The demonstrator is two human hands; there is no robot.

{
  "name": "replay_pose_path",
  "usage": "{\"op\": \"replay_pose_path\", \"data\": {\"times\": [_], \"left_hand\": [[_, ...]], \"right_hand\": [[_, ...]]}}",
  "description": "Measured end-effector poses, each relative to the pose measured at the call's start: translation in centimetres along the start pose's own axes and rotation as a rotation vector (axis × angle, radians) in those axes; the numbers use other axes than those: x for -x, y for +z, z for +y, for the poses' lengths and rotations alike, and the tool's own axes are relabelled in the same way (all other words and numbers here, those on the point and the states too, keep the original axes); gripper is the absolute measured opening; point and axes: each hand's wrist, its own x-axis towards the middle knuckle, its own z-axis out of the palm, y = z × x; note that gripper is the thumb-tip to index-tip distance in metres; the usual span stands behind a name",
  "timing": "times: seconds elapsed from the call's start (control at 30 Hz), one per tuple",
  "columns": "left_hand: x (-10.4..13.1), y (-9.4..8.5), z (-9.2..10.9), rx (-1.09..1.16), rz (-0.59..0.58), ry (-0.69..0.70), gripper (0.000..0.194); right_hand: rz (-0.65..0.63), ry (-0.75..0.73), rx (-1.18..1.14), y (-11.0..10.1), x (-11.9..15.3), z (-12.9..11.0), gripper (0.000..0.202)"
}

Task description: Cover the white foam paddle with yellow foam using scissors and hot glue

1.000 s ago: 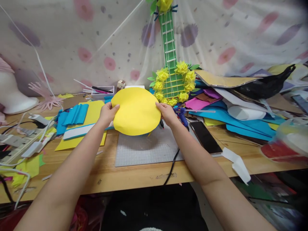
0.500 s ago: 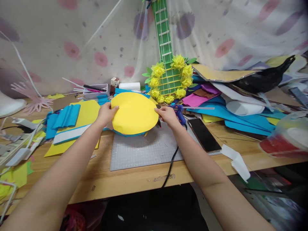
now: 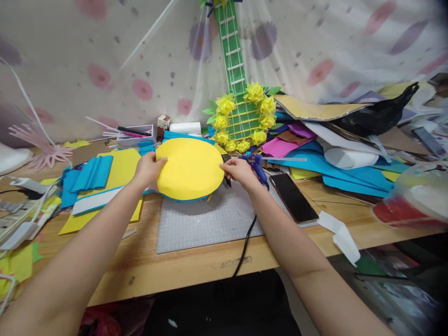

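Nearest is the wooden worktop [image 3: 189, 276], its near edge crossed by a black cord [image 3: 243, 254]. A bent white paper strip [image 3: 345, 238] hangs over that edge on the right. Beyond the edge a gray gridded mat [image 3: 196, 233] lies in the middle, with a dark phone [image 3: 294, 198] at its right side.

The yellow oval sheet [image 3: 190, 168] is above the far left part of the mat, its face toward the viewer. The left hand [image 3: 150, 170] grasps its left edge, and the right hand [image 3: 240, 170] pinches its right edge between thumb and fingers. A blue edge [image 3: 191, 199] shows below the oval; whether the two touch is unclear.

Just beyond the right hand lies a blue glue gun [image 3: 257, 168]. To the left, a folded blue piece [image 3: 94, 173] rests on a larger yellow sheet [image 3: 124, 163]. To the right is a heap of coloured sheets [image 3: 346, 172].

Farther back stand a pen tray [image 3: 151, 135], a small box [image 3: 163, 122] and a white roll [image 3: 185, 128]. Behind them a green guitar shape [image 3: 235, 60] ringed with yellow flowers [image 3: 226, 103] leans near a spotted curtain [image 3: 140, 51].
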Motion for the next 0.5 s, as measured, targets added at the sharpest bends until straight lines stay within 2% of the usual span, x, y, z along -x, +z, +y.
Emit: {"op": "replay_pose_path", "data": {"times": [0.2,0.37,0.5], "left_hand": [[0.3,-0.5,-0.5,0.044,0.037,0.093,0.037],[0.8,-0.8,-0.9,0.025,0.039,0.057,0.035],[1.0,-1.1,-1.5,0.038,0.016,0.05,0.036]], "right_hand": [[-0.071,0.002,-0.044,0.1,0.1,0.0,0.012],[-0.121,0.022,-0.052,0.4,0.8,-0.6,0.028],[-0.14,-0.002,-0.114,0.6,1.2,-0.9,0.032]]}}
